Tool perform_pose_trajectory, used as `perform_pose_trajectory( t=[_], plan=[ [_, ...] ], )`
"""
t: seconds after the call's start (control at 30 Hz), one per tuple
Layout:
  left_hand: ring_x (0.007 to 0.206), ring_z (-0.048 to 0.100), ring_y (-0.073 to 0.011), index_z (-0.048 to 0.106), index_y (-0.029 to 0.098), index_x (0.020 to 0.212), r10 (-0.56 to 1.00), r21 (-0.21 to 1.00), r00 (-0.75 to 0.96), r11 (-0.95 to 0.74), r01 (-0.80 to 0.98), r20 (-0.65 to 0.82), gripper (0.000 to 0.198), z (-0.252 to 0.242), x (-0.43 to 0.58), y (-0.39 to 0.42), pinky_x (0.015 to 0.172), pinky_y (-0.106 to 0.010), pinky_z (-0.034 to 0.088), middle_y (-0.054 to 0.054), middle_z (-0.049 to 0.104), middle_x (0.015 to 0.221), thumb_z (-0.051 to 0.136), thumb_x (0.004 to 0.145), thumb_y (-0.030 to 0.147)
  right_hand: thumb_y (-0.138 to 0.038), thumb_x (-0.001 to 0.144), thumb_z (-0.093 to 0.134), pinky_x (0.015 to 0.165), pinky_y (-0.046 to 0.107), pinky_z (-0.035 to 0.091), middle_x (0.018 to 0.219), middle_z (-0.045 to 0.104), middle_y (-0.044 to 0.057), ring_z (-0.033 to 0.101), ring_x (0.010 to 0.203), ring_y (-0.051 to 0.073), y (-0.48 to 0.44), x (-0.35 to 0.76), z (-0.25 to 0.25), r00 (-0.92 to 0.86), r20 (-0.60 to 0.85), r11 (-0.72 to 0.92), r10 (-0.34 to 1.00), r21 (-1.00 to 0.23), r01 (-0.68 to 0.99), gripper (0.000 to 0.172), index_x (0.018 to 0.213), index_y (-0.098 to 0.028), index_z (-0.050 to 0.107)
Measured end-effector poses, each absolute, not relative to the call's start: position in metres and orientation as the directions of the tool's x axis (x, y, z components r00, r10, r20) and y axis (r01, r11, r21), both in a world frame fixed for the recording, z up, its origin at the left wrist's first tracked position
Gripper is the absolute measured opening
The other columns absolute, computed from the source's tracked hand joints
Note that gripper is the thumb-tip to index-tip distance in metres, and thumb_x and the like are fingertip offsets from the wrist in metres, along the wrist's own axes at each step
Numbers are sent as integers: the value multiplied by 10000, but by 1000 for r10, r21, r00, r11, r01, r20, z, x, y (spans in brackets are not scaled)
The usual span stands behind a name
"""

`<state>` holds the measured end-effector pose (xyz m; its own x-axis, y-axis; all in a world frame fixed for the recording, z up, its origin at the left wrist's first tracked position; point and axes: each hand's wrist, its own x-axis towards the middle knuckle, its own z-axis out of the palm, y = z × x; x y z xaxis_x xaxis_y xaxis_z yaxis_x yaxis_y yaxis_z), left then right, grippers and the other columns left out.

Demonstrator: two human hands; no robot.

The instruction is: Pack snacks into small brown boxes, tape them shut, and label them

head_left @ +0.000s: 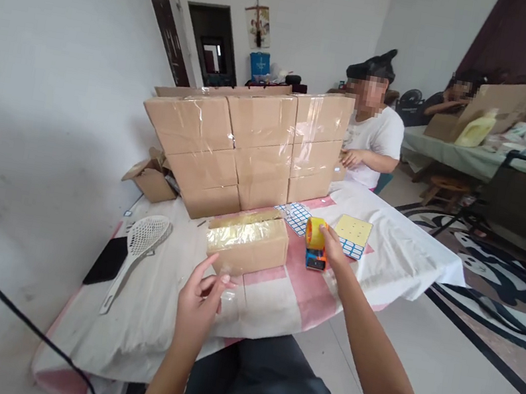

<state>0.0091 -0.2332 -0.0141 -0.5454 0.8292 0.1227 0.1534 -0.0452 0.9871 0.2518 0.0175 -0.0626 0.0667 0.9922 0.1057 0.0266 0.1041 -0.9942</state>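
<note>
My right hand [334, 248] grips a tape dispenser [316, 260] with orange and blue parts and a yellow tape roll [316, 233]. It is held just above the table, to the right of a small cardboard box [254, 249]. Shiny tape covers the top of that box. By its near left corner is my left hand [201, 294], index finger stretched toward the cardboard and thumb apart from it. A bit of clear film, perhaps tape, shows beside the thumb; whether the curled fingers touch it I cannot tell.
Stacked taped boxes [265, 150] form a wall behind. A white slotted skimmer [145, 238] and a black flat object [107, 262] lie left, near an open carton [155, 180]. Sticker sheets and a yellow pad [353, 229] lie right. A person [374, 135] sits across the table [400, 247].
</note>
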Motion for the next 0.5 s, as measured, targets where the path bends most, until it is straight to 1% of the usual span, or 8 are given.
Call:
perform_pose_trajectory(
  t=[0.13,0.17,0.2,0.23,0.3,0.37,0.47,0.5],
  plan=[
    [475,465,-74,503,206,1454,815,985,-563,-56,161,138,669,-20,8,-229,486,-211,444,-10,750,797,672,892,525,-510,821,633,923,456,491,1057,633,109,575,1080,306,-29,251,-52,201,261,219,944,-953,209,392,1073,-210,608],
    [487,487,-82,503,206,1456,814,983,-563,-49,179,143,663,-22,8,-228,490,-214,450,-16,756,810,665,896,522,-482,861,614,922,445,487,1051,624,97,576,1052,290,-48,245,-47,133,363,320,922,-910,263,347,1085,-217,623],
    [508,520,-93,506,206,1455,815,977,-559,-41,208,153,655,-25,8,-226,498,-218,458,-23,763,824,657,900,519,-454,908,595,898,424,490,1008,622,77,591,984,264,-68,236,-41,-52,437,434,898,-860,269,269,1051,-231,650],
    [535,558,-106,515,206,1451,818,968,-550,-34,247,169,643,-28,8,-225,510,-223,468,-30,769,840,648,904,516,-420,929,604,888,404,491,990,622,66,601,958,246,-87,225,-35,-244,472,522,848,-825,219,203,996,-241,673],
    [606,635,-133,545,212,1429,832,941,-515,-25,337,206,600,-34,9,-224,554,-235,495,-39,779,870,629,915,510,-372,902,695,908,389,495,1033,614,58,615,991,236,-118,200,-24,-463,487,598,741,-792,124,170,1018,-249,699],
    [676,688,-156,587,220,1389,840,910,-483,-32,413,248,542,-38,10,-225,602,-249,520,-44,787,889,604,928,505,-314,874,741,910,379,498,1038,589,53,616,1008,230,-135,179,-16,-554,491,625,672,-778,68,166,1022,-248,707],
    [775,724,-183,625,208,1342,827,869,-453,-83,487,333,502,-40,12,-229,679,-273,547,-67,796,933,575,938,501,-213,915,659,893,361,500,1021,540,48,604,995,212,-140,162,-10,-599,509,645,618,-764,17,31,924,-230,684],
    [794,726,-187,605,199,1365,821,865,-458,-83,495,341,527,-39,12,-230,699,-280,548,-76,798,952,574,937,506,-187,927,627,902,362,497,1029,529,51,598,1008,211,-138,160,-9,-611,516,655,600,-756,5,70,894,-227,674]
  ],
)
